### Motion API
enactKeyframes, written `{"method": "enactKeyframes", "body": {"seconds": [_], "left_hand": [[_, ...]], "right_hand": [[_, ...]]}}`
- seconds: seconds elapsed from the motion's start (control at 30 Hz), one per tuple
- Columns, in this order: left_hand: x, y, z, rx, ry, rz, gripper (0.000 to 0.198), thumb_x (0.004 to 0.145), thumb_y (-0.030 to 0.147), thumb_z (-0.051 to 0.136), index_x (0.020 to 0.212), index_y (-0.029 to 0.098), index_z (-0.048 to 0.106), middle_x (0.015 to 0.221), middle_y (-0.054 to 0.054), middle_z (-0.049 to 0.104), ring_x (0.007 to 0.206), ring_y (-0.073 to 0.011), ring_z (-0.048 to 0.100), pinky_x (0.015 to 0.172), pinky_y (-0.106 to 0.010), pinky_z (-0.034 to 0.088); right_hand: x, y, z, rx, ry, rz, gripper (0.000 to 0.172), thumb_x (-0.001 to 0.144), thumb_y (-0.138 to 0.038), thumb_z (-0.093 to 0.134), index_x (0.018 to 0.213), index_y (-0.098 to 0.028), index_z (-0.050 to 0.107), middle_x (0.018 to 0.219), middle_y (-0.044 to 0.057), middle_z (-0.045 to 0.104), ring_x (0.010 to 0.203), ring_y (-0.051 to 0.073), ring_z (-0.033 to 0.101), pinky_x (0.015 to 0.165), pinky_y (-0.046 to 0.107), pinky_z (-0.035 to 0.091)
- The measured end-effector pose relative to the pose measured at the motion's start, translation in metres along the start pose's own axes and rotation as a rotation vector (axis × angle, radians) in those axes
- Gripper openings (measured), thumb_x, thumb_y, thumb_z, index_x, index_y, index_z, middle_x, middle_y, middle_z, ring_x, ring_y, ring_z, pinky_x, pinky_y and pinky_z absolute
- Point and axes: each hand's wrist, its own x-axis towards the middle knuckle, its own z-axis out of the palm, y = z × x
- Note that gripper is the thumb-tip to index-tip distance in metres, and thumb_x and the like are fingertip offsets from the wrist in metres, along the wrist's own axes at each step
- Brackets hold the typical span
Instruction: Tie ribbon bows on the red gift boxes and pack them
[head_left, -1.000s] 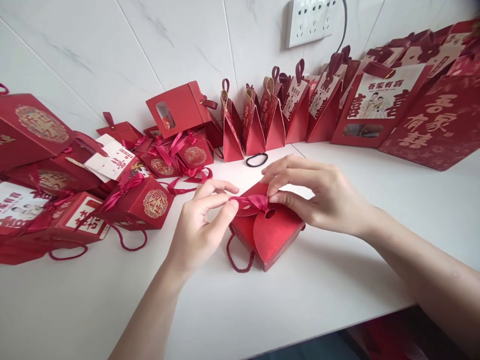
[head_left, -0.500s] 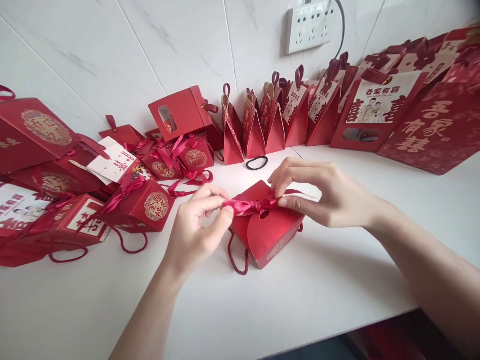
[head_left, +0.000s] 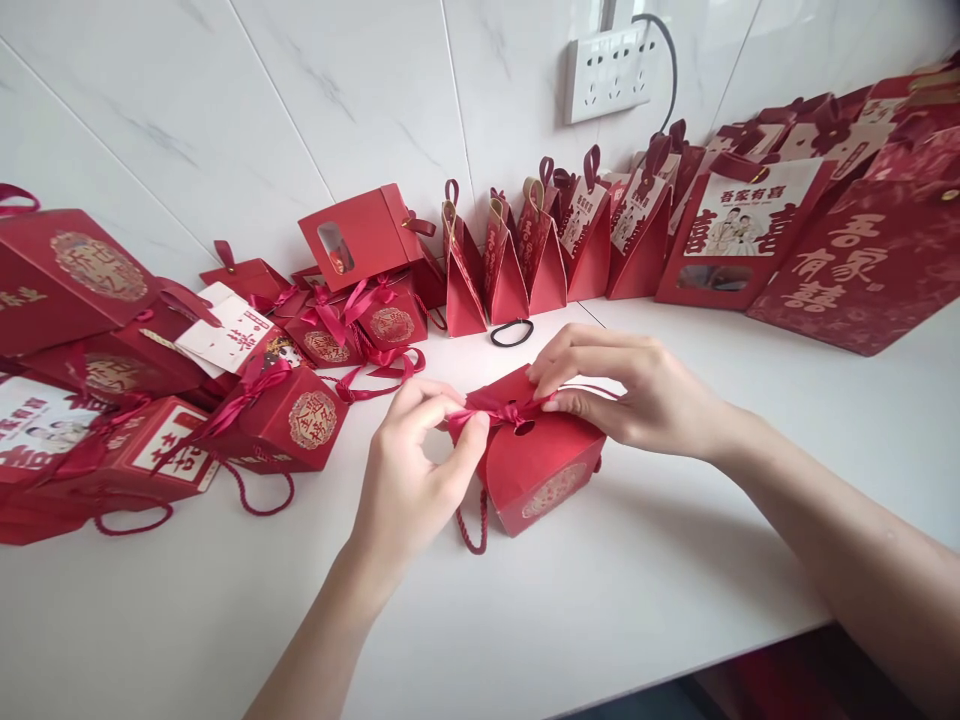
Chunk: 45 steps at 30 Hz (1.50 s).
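A red gift box (head_left: 536,470) with a gold round emblem on its front rests on the white table before me. Across its top runs a crimson ribbon (head_left: 508,413), knotted in the middle above a small hole in the lid. My left hand (head_left: 420,460) pinches the ribbon's left part between thumb and fingers. To the right of the knot, my right hand (head_left: 619,390) holds the other side of the ribbon, its fingers closed over the box's back edge; a loose end trails behind them. A twisted red cord handle (head_left: 472,525) hangs at the box's left side.
Several red gift boxes (head_left: 277,415) with ribbons are heaped on the left. A row of triangular boxes (head_left: 506,270) and larger red bags (head_left: 862,260) line the tiled wall. A black hair band (head_left: 511,333) lies behind the box. A socket strip (head_left: 609,75) is on the wall.
My left hand has moved slightly right, its thumb now closer to the knot. The box has tilted so its front emblem shows more. My right hand has shifted a little to the left.
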Motion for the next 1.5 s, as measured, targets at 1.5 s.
{"method": "enactKeyframes", "body": {"seconds": [1.5], "left_hand": [[0.010, 0.001, -0.019, -0.541, -0.410, -0.542, 0.028, 0.085, 0.034, 0.058, 0.063, 0.018, 0.050, 0.045, 0.003, 0.060, 0.042, -0.0106, 0.059, 0.043, -0.017, 0.047]], "right_hand": [[0.005, -0.017, 0.004, 0.546, -0.190, 0.783, 0.032, 0.079, -0.043, 0.066, 0.066, -0.018, 0.052, 0.056, -0.003, 0.050, 0.047, 0.007, 0.041, 0.041, 0.021, 0.029]]}}
